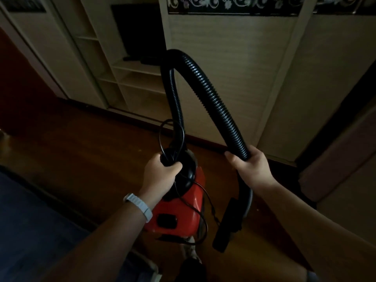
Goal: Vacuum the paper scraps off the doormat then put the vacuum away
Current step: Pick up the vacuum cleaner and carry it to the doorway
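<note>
With the left hand point(160, 176) closed on the handle of the red vacuum point(179, 212), carried above the wooden floor point(81, 159), loose cord point(171, 137) may snag; the right hand point(250, 165), wrapped around the hose point(213, 102), leaves the nozzle point(225, 226) dangling, likely to strike the cabinet point(234, 68).

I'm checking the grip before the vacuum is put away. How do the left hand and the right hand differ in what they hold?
The left hand grips the black handle on the red vacuum with loops of thin cord; the right hand grips the ribbed black hose. The left wrist wears a pale band; the right is bare. Both hands are closed tight.
</note>
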A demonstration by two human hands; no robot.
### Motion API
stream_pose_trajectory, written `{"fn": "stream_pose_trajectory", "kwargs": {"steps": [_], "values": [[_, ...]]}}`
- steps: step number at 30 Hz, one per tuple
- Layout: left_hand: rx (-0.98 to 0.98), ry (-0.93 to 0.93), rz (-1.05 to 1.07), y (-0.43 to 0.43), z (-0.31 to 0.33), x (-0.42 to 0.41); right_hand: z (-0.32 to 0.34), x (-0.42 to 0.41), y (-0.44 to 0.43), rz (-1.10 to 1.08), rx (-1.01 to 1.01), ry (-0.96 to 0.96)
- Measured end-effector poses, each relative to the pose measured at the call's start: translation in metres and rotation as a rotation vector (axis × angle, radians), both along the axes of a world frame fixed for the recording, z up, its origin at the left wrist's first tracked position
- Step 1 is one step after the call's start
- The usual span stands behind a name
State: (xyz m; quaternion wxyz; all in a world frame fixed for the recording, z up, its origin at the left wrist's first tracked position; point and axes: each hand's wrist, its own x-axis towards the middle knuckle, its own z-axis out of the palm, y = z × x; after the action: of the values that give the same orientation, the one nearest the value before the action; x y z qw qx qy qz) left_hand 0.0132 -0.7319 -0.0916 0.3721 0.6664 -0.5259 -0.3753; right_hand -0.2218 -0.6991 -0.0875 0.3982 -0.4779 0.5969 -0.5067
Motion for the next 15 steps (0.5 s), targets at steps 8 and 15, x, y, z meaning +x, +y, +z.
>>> {"fn": "stream_pose_trajectory", "kwargs": {"steps": [8,15], "values": [[0.041,0.085,-0.039,-0.15,-0.018,0.038,-0.004,0.035,-0.151,-0.006,0.083,0.061],[0.018,0.125,0.026,-0.252,-0.003,0.096,0.008,0.095,-0.271,0.063,0.036,0.081]]}}
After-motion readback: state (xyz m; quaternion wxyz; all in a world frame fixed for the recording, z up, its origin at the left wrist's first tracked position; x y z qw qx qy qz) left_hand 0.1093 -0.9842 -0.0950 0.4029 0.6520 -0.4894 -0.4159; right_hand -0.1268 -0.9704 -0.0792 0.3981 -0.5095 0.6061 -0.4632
